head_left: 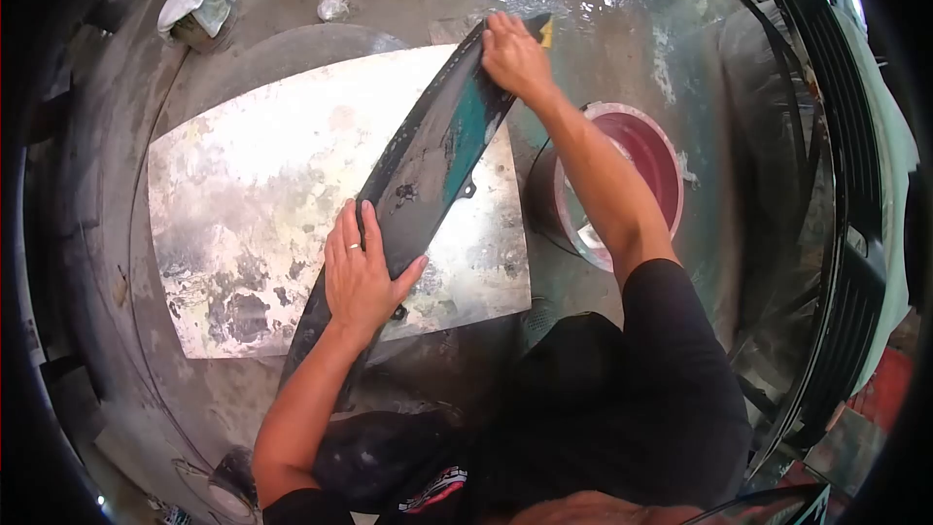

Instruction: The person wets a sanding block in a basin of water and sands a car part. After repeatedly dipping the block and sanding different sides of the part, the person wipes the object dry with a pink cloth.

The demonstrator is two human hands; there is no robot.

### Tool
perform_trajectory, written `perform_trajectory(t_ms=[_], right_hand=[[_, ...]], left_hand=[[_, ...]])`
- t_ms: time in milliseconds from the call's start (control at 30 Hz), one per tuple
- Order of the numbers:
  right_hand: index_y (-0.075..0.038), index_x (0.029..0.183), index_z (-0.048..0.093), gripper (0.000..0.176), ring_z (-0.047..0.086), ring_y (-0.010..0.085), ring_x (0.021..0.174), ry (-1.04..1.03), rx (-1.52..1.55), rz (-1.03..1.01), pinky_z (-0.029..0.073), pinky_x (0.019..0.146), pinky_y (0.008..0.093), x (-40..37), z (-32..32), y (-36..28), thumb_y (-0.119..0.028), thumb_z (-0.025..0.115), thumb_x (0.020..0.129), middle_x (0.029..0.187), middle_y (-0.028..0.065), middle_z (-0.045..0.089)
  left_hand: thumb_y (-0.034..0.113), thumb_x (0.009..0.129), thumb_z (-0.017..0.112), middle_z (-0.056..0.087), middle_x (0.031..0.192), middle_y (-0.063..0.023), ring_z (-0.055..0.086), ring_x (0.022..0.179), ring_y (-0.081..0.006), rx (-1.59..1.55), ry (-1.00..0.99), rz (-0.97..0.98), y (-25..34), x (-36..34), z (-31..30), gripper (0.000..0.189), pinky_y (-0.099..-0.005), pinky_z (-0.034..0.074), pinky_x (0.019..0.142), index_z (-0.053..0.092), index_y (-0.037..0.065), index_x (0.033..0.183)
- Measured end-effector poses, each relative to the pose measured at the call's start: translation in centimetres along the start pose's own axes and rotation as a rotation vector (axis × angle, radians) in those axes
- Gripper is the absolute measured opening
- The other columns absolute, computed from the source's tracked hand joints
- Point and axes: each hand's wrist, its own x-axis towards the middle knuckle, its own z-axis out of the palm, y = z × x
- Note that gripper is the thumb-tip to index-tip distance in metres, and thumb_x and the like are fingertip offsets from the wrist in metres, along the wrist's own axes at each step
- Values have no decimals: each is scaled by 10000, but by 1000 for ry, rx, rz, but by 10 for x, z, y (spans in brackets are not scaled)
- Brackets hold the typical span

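A long, narrow vehicle body panel, dark grey to black with a teal patch, lies slantwise across a pale, stained board. My left hand lies on its near half, thumb spread from the fingers, a ring on one finger. At the far end my right hand presses down with its fingers together and bent over the panel's edge. What is under that palm is hidden. A small yellow patch shows at the panel's far tip, just beside the right hand.
A reddish bucket stands right of the board, under my right forearm. A cloth-draped container and a crumpled whitish lump sit on the wet floor farther off. A large black slatted vehicle part curves along the right side.
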Motion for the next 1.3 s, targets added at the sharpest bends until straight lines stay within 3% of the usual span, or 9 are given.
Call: perform_trajectory(t_ms=[133,233,400,500,800,900,967,1133,1300], right_hand=[[-26,1337,580,408,575,381,1249,76,-63,-280,303,1196,486,-69,-16,-53,-201,519,974,1361,185,608],[-29,1368,567,455,546,374,1302,79,11,-3,234,1221,507,-13,0,-15,-248,535,971,1382,193,594],[24,1247,612,390,585,439,1195,242,-159,-297,506,986,476,-71,1,-41,-210,541,943,1291,233,626],[-5,1329,574,414,584,420,1223,-20,-43,47,430,1091,448,-6,-22,-6,-236,491,996,1316,213,626],[-21,1279,582,364,494,420,1318,59,-125,-350,520,962,463,-12,-29,15,-213,513,977,1383,139,588],[74,1173,582,361,572,441,1196,-159,-61,-20,526,941,479,14,-3,1,-179,480,935,1288,249,605],[80,1167,586,364,586,423,1187,125,-112,-398,494,996,474,-9,24,-7,-168,531,907,1306,252,580],[83,1222,579,411,473,396,1349,-7,33,-176,436,1084,448,-12,-1,-20,-210,562,935,1383,254,546],[85,1286,551,436,486,414,1330,285,-25,-164,446,1071,452,-53,15,-37,-223,510,980,1394,270,541]], left_hand=[[490,823,755,382,1461,-344,415,1318,-471,14,-11,9,0,3,1,960,-532,358,1086,356,-111,1457],[500,813,760,361,1493,-324,404,1340,-456,12,-21,-12,-1,-1,3,990,-532,356,1085,338,-99,1479],[500,811,762,351,1501,-322,413,1325,-460,19,-16,2,-2,0,3,995,-540,357,1082,334,-101,1479],[495,809,765,347,1504,-324,412,1323,-463,19,-8,0,-1,1,4,994,-541,354,1084,334,-102,1477],[495,807,766,348,1494,-334,383,1345,-469,19,-43,-31,3,2,2,1015,-542,335,1100,313,-110,1483],[512,808,757,347,1490,-341,379,1347,-477,32,-64,-45,4,2,4,1024,-543,330,1105,307,-118,1480],[524,811,748,348,1488,-347,376,1352,-479,38,-39,-8,-1,-1,8,1031,-546,323,1111,302,-123,1479],[533,819,737,342,1490,-351,369,1359,-479,58,-75,-12,1,-2,1,1036,-548,311,1121,292,-124,1484],[545,818,732,337,1492,-350,370,1355,-481,35,-39,-4,1,5,5,1043,-548,300,1127,290,-126,1483]])
